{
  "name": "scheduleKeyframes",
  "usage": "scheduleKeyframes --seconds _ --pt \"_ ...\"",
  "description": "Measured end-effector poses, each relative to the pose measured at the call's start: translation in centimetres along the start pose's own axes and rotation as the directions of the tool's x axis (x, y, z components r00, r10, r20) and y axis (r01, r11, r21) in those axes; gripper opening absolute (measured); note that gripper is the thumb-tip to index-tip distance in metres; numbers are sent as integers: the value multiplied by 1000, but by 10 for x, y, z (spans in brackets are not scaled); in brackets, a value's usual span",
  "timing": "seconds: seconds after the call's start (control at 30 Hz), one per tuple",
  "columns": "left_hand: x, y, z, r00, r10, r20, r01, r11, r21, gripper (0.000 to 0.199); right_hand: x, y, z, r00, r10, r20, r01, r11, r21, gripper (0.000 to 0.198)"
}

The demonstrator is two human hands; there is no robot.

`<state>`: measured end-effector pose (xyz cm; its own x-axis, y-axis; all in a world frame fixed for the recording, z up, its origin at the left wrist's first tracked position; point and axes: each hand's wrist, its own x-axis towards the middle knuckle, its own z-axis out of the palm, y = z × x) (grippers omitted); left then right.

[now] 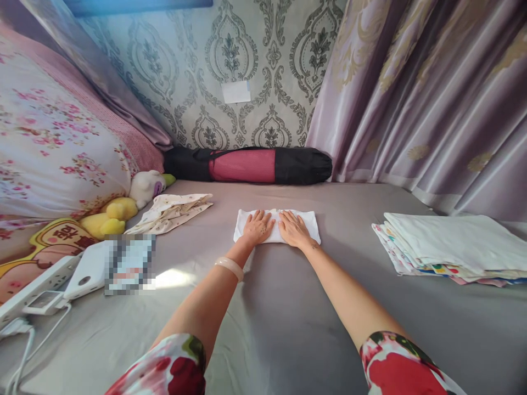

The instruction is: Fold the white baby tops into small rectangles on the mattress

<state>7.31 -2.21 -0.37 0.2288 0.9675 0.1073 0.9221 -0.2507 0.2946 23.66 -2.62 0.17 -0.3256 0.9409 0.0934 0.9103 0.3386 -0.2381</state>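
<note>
A small white folded cloth (307, 221) lies flat on the grey bed sheet (288, 307) in the middle of the view. My left hand (257, 226) rests palm down on its left half, fingers spread. My right hand (293, 227) presses flat on the cloth right beside it, the two hands almost touching. Neither hand grips anything. A pale bangle (229, 267) sits on my left wrist.
A stack of folded cloths (448, 244) lies at the right. A crumpled patterned cloth (171, 211) and a yellow plush toy (117, 211) lie at the left, by a floral pillow (53, 142). A black and pink bag (247, 164) lies against the wall. Power strip (31, 288), white device (88, 271) at front left.
</note>
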Motion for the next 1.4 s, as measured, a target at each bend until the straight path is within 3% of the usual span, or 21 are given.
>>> scheduleKeyframes --seconds 0.3,0.43,0.67,0.9,1.27,1.4 --pt "-14 -21 -7 996 -79 -49 82 995 53 52 -12 15 -3 993 114 -40 -116 991 -69 57" --pt "-23 -35 -12 988 -154 -14 154 988 -1 54 -20 28 -6 987 158 -31 -160 984 -76 57" --pt "-41 -51 -15 991 -128 -43 125 989 -80 53 -31 46 -10 974 224 10 -224 974 -34 59" --pt "-54 -63 -18 992 -127 -29 125 991 -38 57 -42 52 -15 967 253 16 -253 967 -31 64" --pt "-63 -72 -28 989 -149 -27 149 989 6 51 -57 74 -30 944 321 72 -322 947 -9 61" --pt "-49 -59 -30 971 -226 -82 230 972 52 46 -49 58 -37 945 327 -15 -327 945 -25 58"
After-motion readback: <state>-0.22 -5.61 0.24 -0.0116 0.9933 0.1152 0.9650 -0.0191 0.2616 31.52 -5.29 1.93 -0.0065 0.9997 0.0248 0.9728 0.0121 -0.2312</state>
